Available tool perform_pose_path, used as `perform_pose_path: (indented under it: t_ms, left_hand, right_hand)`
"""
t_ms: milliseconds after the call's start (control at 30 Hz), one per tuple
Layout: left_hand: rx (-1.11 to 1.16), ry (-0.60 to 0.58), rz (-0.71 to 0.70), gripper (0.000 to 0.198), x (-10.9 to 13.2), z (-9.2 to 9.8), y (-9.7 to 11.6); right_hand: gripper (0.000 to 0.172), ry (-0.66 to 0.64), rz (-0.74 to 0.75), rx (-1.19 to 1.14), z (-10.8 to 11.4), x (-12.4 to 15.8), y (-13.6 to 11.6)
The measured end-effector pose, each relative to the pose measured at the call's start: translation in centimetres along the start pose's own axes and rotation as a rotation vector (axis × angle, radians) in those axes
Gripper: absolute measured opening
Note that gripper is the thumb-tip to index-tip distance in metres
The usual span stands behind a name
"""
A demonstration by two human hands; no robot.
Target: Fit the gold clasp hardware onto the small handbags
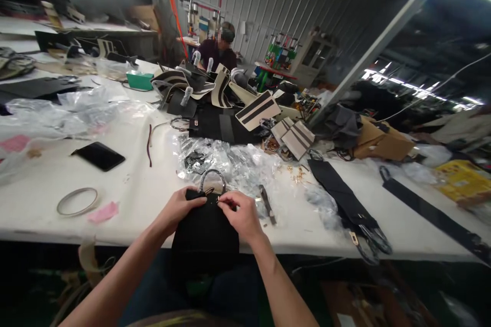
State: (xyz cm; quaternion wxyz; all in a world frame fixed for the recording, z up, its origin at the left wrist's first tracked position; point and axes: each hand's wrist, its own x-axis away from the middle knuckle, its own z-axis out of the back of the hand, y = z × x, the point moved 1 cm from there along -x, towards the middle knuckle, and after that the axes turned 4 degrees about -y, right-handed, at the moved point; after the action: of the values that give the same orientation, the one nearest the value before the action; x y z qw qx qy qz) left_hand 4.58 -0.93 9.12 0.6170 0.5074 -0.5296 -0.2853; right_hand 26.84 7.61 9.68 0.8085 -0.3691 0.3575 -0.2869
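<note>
A small black bag (205, 232) with a wrapped arched handle (212, 178) stands at the near edge of the white table (141, 194). My left hand (180, 208) grips the bag's top left edge, fingers curled. My right hand (240, 213) pinches a small gold metal fitting (218, 198) at the top of the bag, just below the handle. Both hands touch the bag.
Crumpled clear plastic (233, 163) with metal parts lies behind the bag. A black phone (100, 155), a tape ring (77, 201), pink scraps, black straps (347, 199) and striped bag panels (258, 109) cover the table. A person sits at the far end. Cardboard boxes stand right.
</note>
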Motion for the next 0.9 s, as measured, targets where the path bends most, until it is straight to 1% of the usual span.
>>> perform_pose_path:
  t_ms: [100, 200, 300, 333, 433, 567, 667, 767, 900]
  left_hand:
    - [0.037, -0.012, -0.015, 0.062, 0.2, -0.2, 0.2]
    - [0.033, -0.017, -0.054, 0.057, 0.4, -0.3, 0.3]
    - [0.025, -0.035, -0.081, 0.053, 0.3, -0.2, 0.0]
    - [0.025, -0.039, -0.084, 0.052, 0.2, -0.1, -0.1]
    - [0.02, -0.029, -0.094, 0.051, -0.2, 0.1, -0.7]
    - [0.008, -0.022, -0.088, 0.048, -0.4, 0.2, -0.9]
    - [0.006, -0.02, -0.097, 0.046, -0.4, 0.2, -0.9]
    - [0.015, -0.023, -0.104, 0.048, -0.5, 0.3, -1.1]
    - [0.01, -0.015, -0.117, 0.047, -0.6, 0.3, -1.2]
  right_hand:
    - [0.009, -0.008, 0.0, -0.016, -0.7, -0.3, 0.3]
    - [0.012, -0.032, -0.001, -0.019, -1.2, -0.3, 0.6]
    - [0.027, -0.062, -0.019, -0.027, -1.3, -0.3, 0.8]
    - [0.029, -0.08, -0.013, -0.022, -1.1, -0.4, 0.8]
    - [0.022, -0.139, 0.03, 0.014, -0.7, -0.8, 0.7]
    - [0.021, -0.181, 0.034, 0.042, -0.3, -1.2, 0.4]
    - [0.021, -0.167, 0.016, 0.048, -0.4, -1.1, 0.7]
    - [0.021, -0.127, -0.005, 0.036, -0.8, -0.8, 1.2]
    - [0.017, -0.062, -0.043, 0.024, -1.3, -0.4, 1.9]
